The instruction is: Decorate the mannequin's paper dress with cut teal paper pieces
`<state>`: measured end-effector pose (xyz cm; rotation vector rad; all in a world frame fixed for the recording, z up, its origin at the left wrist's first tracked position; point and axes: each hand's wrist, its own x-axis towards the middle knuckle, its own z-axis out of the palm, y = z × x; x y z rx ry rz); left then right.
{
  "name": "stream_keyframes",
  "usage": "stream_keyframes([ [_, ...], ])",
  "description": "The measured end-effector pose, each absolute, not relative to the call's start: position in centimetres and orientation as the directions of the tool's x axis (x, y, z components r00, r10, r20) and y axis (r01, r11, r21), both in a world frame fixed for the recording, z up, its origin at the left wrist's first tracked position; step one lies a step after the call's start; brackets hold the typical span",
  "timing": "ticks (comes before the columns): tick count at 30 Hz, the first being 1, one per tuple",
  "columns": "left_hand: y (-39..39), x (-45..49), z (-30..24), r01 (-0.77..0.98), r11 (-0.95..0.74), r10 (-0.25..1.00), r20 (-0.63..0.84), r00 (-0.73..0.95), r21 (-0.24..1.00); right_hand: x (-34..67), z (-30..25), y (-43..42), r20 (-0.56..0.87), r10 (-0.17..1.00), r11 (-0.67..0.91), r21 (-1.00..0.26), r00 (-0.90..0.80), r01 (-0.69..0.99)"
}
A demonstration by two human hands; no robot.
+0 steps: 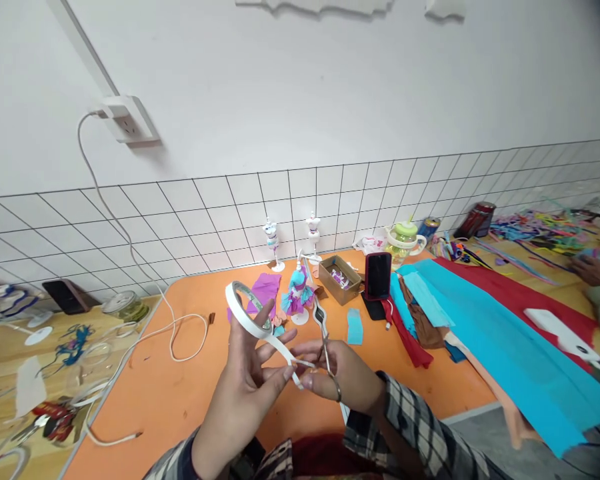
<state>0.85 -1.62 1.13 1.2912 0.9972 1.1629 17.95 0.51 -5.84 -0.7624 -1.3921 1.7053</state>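
The left grip (250,393) is closed on the tape (243,313), its roll tilted up at the fingers. A white strip (280,348) runs from the roll down to the right, pinched near its end by the left thumb. The right grip (347,373) is closed around the scissors (339,389), their blades pointing left toward the strip. Whether the blades touch the strip I cannot tell. The two grips are close together, above the near part of the orange table (193,293).

Just beyond the grips, between them, stands a small dress form (298,290) in purple and blue. Two more forms, one on the left (271,235) and one on the right (313,228), stand behind it near the wall. Purple paper (266,287) lies beyond the left grip, partly behind the roll. Beyond the right grip is a brown box (333,283) with small pieces in it; nearer lies a blue scrap (355,327).

Farther right of the right grip are an upright phone (378,277), a cup (405,233) with a green lid, and long blue fabric (515,353) partly over red fabric (525,290). Another person's hand (593,268) shows at the far right. Well left of the left grip, a white cable (181,361) loops over the table, with a jar (125,305) beyond.
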Motion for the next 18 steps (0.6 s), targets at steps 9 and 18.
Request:
stream_keyframes([
  [9, -1.0, -2.9, 2.8, -0.186, 0.109, 0.970, -0.064, 0.235, 0.976, 19.6, -6.8, 1.7, -0.076, 0.817, -0.368, -0.832, -0.571, -0.416],
  [18, -0.6, -4.2, 1.9, -0.189, 0.152, 0.942, -0.085, 0.324, 0.970, 21.9, -8.0, 3.0, -0.120, 0.772, -0.378, -0.876, -0.624, -0.300],
])
